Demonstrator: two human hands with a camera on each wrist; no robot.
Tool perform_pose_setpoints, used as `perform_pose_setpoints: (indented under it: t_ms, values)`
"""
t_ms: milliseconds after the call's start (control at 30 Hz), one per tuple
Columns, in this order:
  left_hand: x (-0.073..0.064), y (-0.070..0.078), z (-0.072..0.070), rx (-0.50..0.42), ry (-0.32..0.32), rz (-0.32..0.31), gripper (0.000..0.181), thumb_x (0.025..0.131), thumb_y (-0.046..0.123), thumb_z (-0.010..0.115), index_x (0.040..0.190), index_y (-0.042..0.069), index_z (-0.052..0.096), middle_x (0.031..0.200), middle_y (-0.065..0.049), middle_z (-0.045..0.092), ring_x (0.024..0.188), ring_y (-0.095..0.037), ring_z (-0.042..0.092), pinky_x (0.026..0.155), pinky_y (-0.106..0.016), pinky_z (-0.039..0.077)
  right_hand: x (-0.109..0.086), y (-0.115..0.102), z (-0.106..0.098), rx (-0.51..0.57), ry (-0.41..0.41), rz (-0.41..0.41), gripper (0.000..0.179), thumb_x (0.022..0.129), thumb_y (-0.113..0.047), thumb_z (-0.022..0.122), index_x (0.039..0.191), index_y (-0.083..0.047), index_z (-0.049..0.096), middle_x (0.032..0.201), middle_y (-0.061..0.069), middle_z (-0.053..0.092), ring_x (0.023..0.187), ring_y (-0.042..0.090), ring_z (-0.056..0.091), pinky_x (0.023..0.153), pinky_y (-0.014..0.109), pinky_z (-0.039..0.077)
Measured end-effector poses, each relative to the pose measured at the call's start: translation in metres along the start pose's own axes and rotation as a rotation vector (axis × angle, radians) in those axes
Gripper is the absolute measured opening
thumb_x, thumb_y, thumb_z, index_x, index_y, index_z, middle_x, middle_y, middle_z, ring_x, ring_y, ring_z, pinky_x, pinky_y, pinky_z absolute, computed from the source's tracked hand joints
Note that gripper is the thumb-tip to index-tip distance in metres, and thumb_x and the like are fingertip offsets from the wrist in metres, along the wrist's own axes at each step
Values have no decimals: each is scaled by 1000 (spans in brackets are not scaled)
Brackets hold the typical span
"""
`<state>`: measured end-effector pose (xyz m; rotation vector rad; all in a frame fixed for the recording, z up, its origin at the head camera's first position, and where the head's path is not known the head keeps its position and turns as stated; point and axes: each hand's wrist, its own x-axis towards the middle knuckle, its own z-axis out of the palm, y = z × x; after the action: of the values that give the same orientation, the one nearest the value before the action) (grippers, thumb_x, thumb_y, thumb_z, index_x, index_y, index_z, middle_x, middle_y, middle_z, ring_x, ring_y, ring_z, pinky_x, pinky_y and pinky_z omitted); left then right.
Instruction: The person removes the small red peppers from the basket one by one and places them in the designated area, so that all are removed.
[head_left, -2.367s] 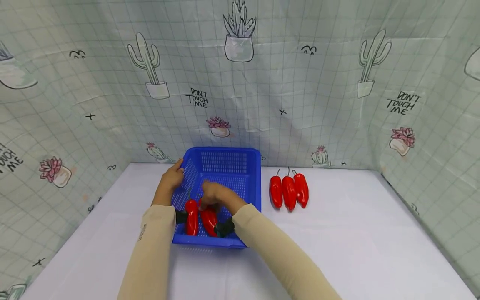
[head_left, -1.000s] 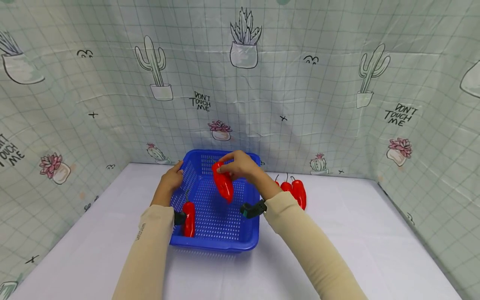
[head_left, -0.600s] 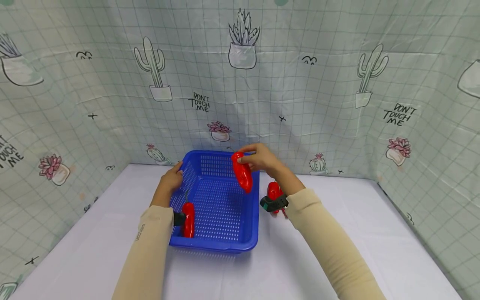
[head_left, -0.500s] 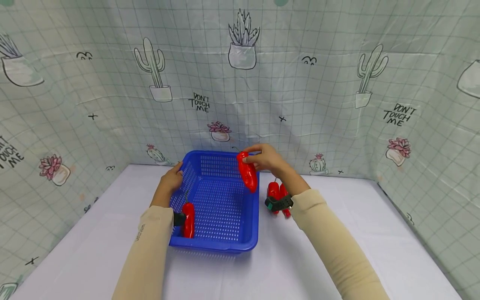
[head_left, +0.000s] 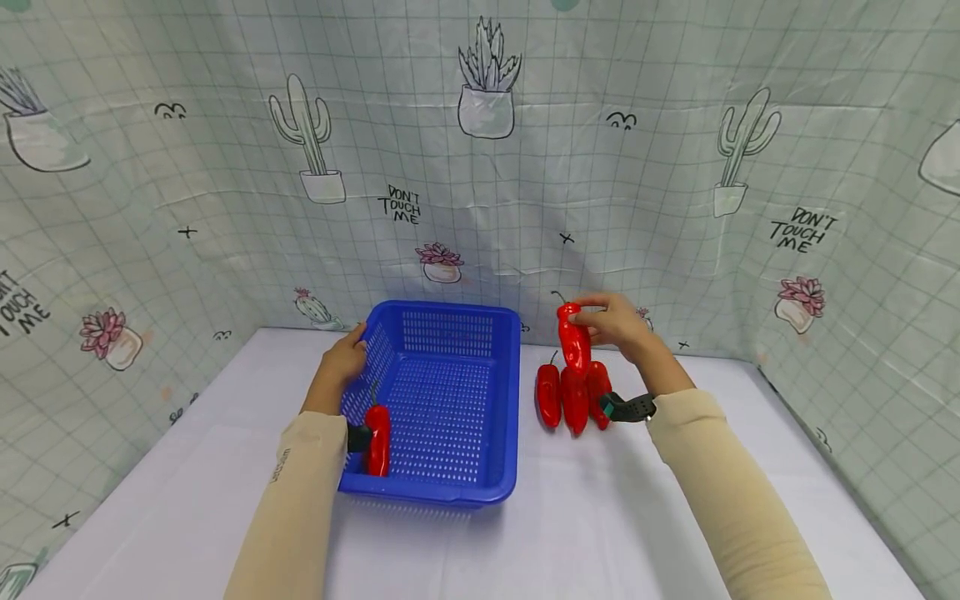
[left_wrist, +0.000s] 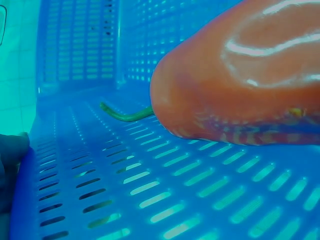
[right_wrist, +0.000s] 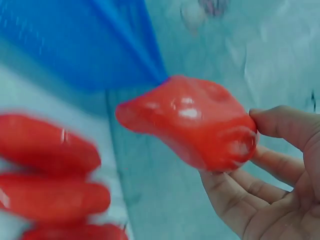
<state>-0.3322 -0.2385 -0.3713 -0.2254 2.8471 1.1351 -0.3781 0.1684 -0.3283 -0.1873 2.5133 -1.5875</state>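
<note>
My left hand grips the left rim of a blue perforated plastic basket; only part of a finger shows at the edge of the left wrist view. One red chili pepper lies inside along the basket's left wall, its green stem visible in the left wrist view. To the right of the basket, my right hand pinches another red chili pepper near its stem end, between thumb and fingers, tip pointing down. It hangs above three red chili peppers lying side by side, overlapping the middle one in the head view.
The basket stands on a white table, its right wall between the two hands. A grey-green patterned sheet forms a wall behind the table and along both sides.
My right hand has lifted a red chili pepper out of the basket and carried it right, over the three on the table. My left hand keeps its grip on the basket.
</note>
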Motion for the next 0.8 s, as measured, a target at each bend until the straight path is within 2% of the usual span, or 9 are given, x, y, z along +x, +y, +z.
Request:
perform_pose_setpoints:
  t_ms: [200, 367, 500, 800]
  values:
    - [-1, -2, -1, 0, 1, -5, 53, 105, 14, 24, 156, 6, 18, 156, -31, 23, 142, -53, 22, 117, -61, 20, -5, 35, -27, -82, 110, 78, 52, 97, -20, 58, 141, 5, 46, 123, 28, 61, 75, 11, 68, 80, 32, 60]
    - [-1, -1, 0, 0, 10, -6, 53, 104, 13, 24, 156, 6, 19, 155, -31, 24, 142, -53, 23, 117, -60, 21, -10, 60, -42, -162, 145, 133, 54, 98, -22, 57, 142, 6, 44, 128, 30, 54, 91, 26, 66, 85, 37, 58]
    - [-2, 0, -1, 4, 13, -6, 52, 104, 13, 25, 156, 6, 19, 154, -31, 25, 141, -53, 23, 117, -60, 21, -14, 72, -48, -192, 157, 181, 55, 98, -22, 55, 143, 8, 41, 131, 32, 51, 103, 37, 62, 91, 44, 55]
    - [-4, 2, 0, -11, 8, -23, 52, 105, 14, 24, 157, 7, 18, 156, -31, 23, 142, -53, 22, 117, -62, 21, -16, 89, -47, -225, 162, 243, 56, 98, -21, 57, 143, 9, 41, 134, 34, 48, 110, 42, 60, 94, 46, 53]
